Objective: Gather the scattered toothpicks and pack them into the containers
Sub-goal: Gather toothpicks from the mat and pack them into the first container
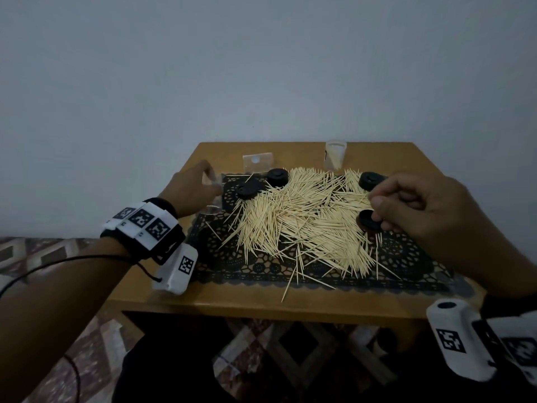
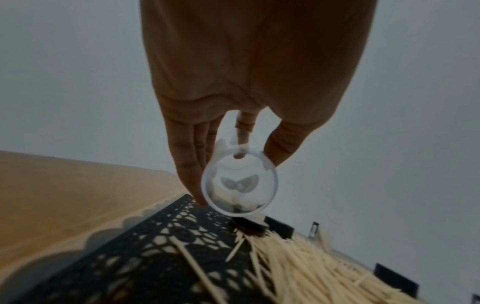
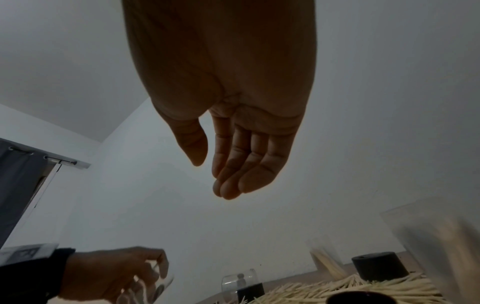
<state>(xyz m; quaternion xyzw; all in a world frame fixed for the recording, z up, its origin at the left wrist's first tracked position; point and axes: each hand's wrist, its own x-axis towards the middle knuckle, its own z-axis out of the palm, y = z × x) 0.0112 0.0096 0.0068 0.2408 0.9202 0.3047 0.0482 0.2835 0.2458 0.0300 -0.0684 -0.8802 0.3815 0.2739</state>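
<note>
Left hand [image 1: 189, 189] clasps an empty clear container [image 2: 239, 182]; right hand [image 3: 233, 156] hovers slack above the toothpicks [image 1: 305, 222]. Next, I reckon: pinch a bundle.

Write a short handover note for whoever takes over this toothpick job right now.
Left hand: holds an empty clear container above the mat's far left corner.
Right hand: over the heap's right side, fingers loosely curled, holding nothing.
Toothpicks: nearly all heaped loose on the mat, a few on the table.
Black lids: four, off, among the heap.
Done: one container at the far edge holds some toothpicks.
Left: gather, fill containers, fit lids.
</note>
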